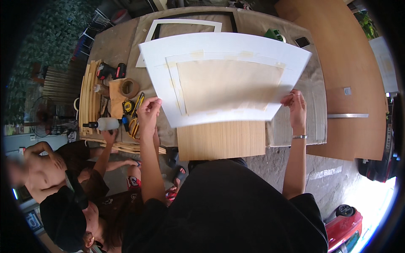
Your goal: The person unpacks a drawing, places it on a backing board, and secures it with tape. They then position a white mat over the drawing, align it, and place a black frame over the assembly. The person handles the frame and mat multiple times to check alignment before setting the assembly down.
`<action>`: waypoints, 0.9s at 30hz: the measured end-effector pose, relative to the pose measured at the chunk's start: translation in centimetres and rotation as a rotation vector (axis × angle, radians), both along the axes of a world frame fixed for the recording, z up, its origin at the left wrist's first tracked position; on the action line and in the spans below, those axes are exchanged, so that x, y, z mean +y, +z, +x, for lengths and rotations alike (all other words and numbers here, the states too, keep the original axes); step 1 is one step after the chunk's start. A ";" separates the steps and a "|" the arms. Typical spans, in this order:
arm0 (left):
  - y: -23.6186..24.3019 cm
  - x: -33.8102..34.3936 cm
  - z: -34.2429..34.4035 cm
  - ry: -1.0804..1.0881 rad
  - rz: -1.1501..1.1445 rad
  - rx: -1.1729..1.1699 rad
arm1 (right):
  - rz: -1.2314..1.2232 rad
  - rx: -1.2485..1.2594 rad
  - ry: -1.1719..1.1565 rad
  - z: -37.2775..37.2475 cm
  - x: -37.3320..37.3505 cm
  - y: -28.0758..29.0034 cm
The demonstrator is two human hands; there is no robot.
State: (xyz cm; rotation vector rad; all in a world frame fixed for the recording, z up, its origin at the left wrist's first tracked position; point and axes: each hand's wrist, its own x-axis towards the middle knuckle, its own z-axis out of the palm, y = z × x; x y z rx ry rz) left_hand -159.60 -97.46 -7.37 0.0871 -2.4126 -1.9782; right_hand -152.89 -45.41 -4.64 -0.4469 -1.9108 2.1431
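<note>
My left hand [148,113] and my right hand [296,107] hold a large white board [223,46] by its lower side edges, fingers curled at the margins. A pale tan sheet [228,84] sits in the board's middle, with several strips of tape round its borders. Beneath the board a light wood panel [220,141] lies at the table's front. Left of my left hand are a yellow tape measure [128,107], yellow-handled scissors [134,128] and a roll of brown tape [128,88].
The covered worktable [109,46] also bears drills [107,72], wood strips [87,97], white and black frames [187,24], a phone [302,42] and a green dispenser [275,35]. Tall wood sheeting [346,63] stands right. People [44,173] are at lower left, one hand near a plastic bottle [107,123].
</note>
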 end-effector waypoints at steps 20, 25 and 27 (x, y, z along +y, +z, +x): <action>-15.1 0.4 6.4 0.159 -0.186 -0.326 | 0.705 -0.368 -0.095 7.7 -3.6 -20.5; -16.9 1.3 6.7 0.133 -0.267 -0.168 | 0.848 -0.408 -0.125 7.6 -4.3 -19.5; -17.6 0.7 7.2 0.151 -0.220 -0.176 | 0.855 -0.440 -0.123 7.3 -4.8 -19.2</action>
